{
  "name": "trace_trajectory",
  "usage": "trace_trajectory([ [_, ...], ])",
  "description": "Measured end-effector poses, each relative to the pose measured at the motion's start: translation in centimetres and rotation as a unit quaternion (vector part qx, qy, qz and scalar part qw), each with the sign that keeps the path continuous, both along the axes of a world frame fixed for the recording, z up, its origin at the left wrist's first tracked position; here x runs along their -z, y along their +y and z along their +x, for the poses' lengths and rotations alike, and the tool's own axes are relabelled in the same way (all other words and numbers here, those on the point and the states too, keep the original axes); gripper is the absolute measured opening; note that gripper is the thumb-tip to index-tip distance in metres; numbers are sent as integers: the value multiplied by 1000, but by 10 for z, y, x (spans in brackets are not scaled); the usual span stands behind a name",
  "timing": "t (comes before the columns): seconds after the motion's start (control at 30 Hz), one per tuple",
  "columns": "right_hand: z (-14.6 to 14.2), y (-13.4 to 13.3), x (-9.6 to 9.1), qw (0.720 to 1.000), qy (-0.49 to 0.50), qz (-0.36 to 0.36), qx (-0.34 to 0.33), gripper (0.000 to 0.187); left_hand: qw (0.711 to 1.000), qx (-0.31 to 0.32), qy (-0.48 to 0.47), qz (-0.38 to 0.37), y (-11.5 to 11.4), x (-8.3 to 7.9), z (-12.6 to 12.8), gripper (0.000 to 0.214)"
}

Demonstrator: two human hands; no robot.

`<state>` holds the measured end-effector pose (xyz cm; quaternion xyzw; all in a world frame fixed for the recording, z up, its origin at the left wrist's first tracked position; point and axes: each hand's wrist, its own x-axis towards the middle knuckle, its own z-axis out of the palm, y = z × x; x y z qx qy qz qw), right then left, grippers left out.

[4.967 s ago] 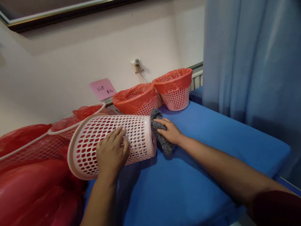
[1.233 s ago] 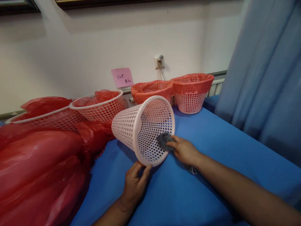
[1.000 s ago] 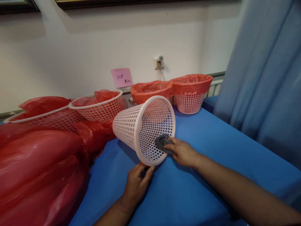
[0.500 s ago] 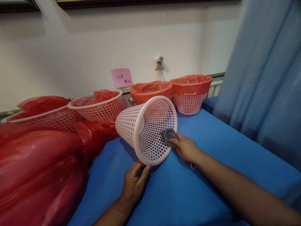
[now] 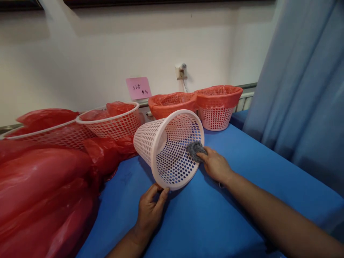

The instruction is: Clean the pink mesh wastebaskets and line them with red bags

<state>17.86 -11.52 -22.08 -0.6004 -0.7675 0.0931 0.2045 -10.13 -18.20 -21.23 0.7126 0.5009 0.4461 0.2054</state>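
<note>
A pale pink perforated plastic wastebasket (image 5: 147, 140) lies on its side on the blue surface, its mouth facing me and turned to the right. My left hand (image 5: 151, 208) grips the bottom of its rim, thumb in front and fingers behind. In my right hand (image 5: 215, 163) is a crumpled grey cloth (image 5: 196, 151), pinched between thumb and fingers. The cloth lies against the inner wall just inside the right part of the rim. Part of the fingers on each hand is hidden.
Red plastic bags (image 5: 40, 186) pile up at the left. Behind stand a basket with red plastic inside (image 5: 118, 125) and two red-lined baskets (image 5: 172, 104), (image 5: 217, 116). A pink note (image 5: 138, 88) and a socket (image 5: 181, 72) are on the wall; a blue curtain (image 5: 303, 89) hangs right.
My right hand and the cloth have moved slightly up and right along the basket's inner rim. The basket has turned a little, and my left hand has shifted slightly left with the rim.
</note>
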Motion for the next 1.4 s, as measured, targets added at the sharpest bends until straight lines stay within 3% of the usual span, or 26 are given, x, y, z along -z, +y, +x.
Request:
trace_trajectory([
  [0.07,-10,-9,2,993,45,-29,-105,58,1000,20,0,-23,2,4,2,27],
  [0.13,-23,-18,6,967,119,-60,-216,60,996,57,8,-71,4,11,4,27],
  [0.23,-31,-22,13,934,198,-78,-289,58,988,99,15,-122,6,17,5,27],
  [0.3,-25,-15,14,948,174,-61,-259,58,990,84,12,-111,5,16,3,27],
  [0.4,-4,0,11,994,62,-5,-92,58,999,18,1,-48,2,7,0,28],
  [0.47,6,5,8,1000,1,23,0,58,1000,-14,-13,-11,0,0,-2,30],
  [0.5,8,6,7,999,-12,27,13,58,1000,-19,-17,-6,-1,-2,-1,31],
  [0.57,3,0,6,999,-5,15,-30,59,1000,-12,-18,-20,-1,-2,0,30],
  [0.63,-9,-9,8,991,39,-8,-124,61,998,14,-10,-57,1,2,3,29],
  [0.77,-28,-22,14,946,155,-57,-278,64,989,76,19,-126,4,14,6,27],
  [0.83,-25,-17,14,949,151,-59,-271,61,989,79,20,-123,4,15,4,27],
  [0.93,-10,-3,10,993,52,-10,-101,58,997,31,-9,-71,2,10,0,26],
  [1.0,0,4,6,1000,0,19,12,56,999,2,-21,-32,0,4,-2,27],
  [1.03,2,5,5,999,-11,25,33,56,1000,-5,-21,-20,0,2,-3,28],
  [1.1,0,2,4,1000,-9,18,-9,56,1000,4,-16,-20,0,1,-2,28],
  [1.17,-10,-7,5,994,24,-6,-109,57,999,28,-7,-47,1,4,1,26],
  [1.27,-26,-22,8,961,127,-57,-241,60,992,75,18,-98,2,12,5,26],
  [1.33,-29,-24,9,944,168,-79,-273,60,988,97,31,-113,3,15,5,26],
  [1.4,-23,-18,8,958,147,-72,-237,58,990,88,25,-105,2,14,3,26],
])
